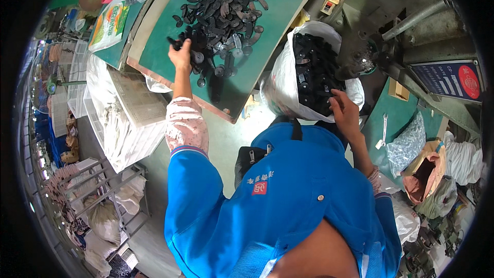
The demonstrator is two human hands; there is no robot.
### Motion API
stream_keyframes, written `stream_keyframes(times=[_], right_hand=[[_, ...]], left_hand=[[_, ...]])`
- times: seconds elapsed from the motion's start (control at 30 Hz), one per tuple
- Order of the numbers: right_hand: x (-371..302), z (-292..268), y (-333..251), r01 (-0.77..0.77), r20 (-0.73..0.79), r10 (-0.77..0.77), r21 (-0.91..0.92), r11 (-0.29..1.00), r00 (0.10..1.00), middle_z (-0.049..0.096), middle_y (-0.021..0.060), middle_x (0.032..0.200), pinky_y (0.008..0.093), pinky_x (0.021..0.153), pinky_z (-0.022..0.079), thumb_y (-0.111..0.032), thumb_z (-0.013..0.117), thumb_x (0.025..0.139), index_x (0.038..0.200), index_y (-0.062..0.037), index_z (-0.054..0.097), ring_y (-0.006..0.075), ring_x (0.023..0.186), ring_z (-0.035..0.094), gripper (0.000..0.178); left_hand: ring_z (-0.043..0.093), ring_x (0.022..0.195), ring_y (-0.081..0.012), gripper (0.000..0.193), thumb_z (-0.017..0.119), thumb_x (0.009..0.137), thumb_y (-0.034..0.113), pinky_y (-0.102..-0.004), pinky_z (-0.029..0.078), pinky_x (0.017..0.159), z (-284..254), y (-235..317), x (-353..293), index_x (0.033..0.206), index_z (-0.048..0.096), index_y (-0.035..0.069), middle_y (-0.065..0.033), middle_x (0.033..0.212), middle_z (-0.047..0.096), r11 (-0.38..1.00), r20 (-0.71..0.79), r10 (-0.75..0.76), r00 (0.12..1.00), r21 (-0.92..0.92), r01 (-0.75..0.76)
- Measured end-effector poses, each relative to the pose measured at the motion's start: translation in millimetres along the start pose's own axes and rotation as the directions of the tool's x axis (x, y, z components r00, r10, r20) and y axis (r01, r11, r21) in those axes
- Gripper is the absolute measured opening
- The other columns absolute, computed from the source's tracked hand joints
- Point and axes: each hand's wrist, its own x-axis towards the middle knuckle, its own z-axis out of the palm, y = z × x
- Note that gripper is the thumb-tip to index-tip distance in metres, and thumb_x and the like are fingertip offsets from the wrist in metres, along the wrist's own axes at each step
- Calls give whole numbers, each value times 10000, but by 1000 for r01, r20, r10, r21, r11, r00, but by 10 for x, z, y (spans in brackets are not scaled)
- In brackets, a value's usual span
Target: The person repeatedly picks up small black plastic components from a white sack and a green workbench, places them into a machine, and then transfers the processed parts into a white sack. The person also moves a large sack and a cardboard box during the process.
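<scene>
On the green tabletop (159,36) lies a loose heap of small curved black plastic parts (226,15), with several rounder dark grey pieces along its near side. My left hand (180,56) is at the heap's left edge, thumb and fingers closed around a few black parts that stick out past the fingertips. To the right, a white woven sack (280,80) stands with its mouth rolled back, full of similar black parts (314,67). Over the sack's near rim is my right hand (343,110), fingers loosely bent and apart, with nothing visible in them.
White plastic crates (139,98) stand left of the table, below a printed bag (109,25). Right of the sack are a machine with a metal spring-like tube (417,18) and a green surface bearing a wrench (384,131) and a clear plastic bag (406,141).
</scene>
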Motion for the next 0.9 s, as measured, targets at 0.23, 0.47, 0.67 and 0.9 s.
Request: stream_keyframes(times=[0.23,0.47,0.67,0.9], right_hand=[[80,168,46,140,8,-139,-63,988,990,647,100,819,260,621,487,-82,564,899,1095,7,600,133,682,613,218],[231,461,-116,169,57,-175,95,981,983,649,144,813,292,588,475,-108,587,877,1004,8,638,212,628,614,180],[766,760,-539,386,-59,-382,152,910,922,665,143,845,292,665,490,-120,592,868,932,-7,667,217,731,643,150],[1940,1395,-1005,136,113,-169,250,959,979,689,128,892,325,755,493,-332,757,717,964,-44,700,223,842,652,383]], left_hand=[[628,825,-304,263,659,781,41,-522,581,727,-301,47,87,991,510,-14,-168,948,607,526,236,-467,852,-701,482],[600,855,-309,244,693,737,50,-508,573,748,-66,232,-393,911,528,5,-147,917,600,352,358,-547,757,-722,596],[618,850,-262,215,713,739,82,-469,588,723,456,619,-1157,899,583,18,-113,927,618,316,534,-534,656,-594,740],[642,784,-275,199,681,765,106,-437,598,647,721,948,-1394,916,585,18,-145,913,634,398,631,-488,603,-454,797]])
